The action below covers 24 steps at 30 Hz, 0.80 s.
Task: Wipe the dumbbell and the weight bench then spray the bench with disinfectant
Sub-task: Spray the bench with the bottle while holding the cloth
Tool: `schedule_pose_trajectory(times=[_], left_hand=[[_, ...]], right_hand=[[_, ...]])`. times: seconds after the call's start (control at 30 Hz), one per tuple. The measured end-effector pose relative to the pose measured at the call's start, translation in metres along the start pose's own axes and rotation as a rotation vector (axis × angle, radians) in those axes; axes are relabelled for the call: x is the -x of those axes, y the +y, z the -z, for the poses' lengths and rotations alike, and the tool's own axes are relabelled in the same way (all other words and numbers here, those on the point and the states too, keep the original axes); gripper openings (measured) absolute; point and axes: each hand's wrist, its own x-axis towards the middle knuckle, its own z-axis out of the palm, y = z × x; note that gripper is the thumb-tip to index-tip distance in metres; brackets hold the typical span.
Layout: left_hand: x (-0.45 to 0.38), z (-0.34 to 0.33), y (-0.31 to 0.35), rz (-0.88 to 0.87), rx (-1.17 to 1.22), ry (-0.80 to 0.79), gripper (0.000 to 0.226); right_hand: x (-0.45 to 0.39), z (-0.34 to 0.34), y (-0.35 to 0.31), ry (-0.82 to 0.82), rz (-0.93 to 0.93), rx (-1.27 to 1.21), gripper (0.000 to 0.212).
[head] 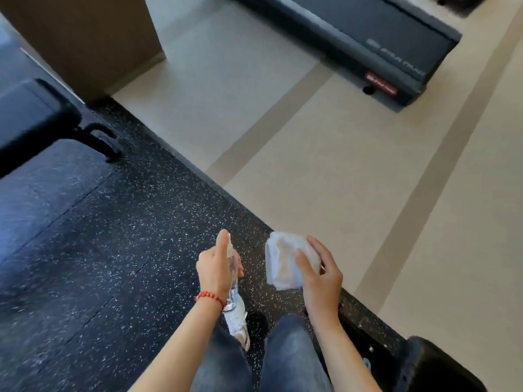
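We hold a small clear spray bottle (232,274) in our left hand (216,267). Our fingers wrap around it and one finger lies straight along the top. A red bead bracelet (210,297) sits on that wrist. Our right hand (318,274) pinches a folded white cloth (283,263), thumb on top and fingers under it (the cloth hangs in the air, touching nothing else). The two hands are near each other, above the black speckled floor mat (127,250). The padded bench (36,148) is far off to our left, dark and blurry, at the edge of the view. We cannot see the dumbbell. Below our hands we see our blue jeans (291,355) and a white shoe (239,321). A treadmill (382,43) stands on the pale floor (325,165) ahead.
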Motion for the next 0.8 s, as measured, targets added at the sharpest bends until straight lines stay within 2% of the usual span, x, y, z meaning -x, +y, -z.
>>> schedule_pose_trajectory(times=[0.43, 0.8], left_hand=[[-0.135, 0.124, 0.064, 0.057, 0.243, 0.385, 0.066], [-0.272, 0.202, 0.145, 0.076, 0.324, 0.627, 0.066]], right_hand=[[-0.075, -0.215, -0.075, -0.43, 0.107, 0.148, 0.027], [-0.151, -0.4, -0.152, -0.668, 0.163, 0.218, 0.026]])
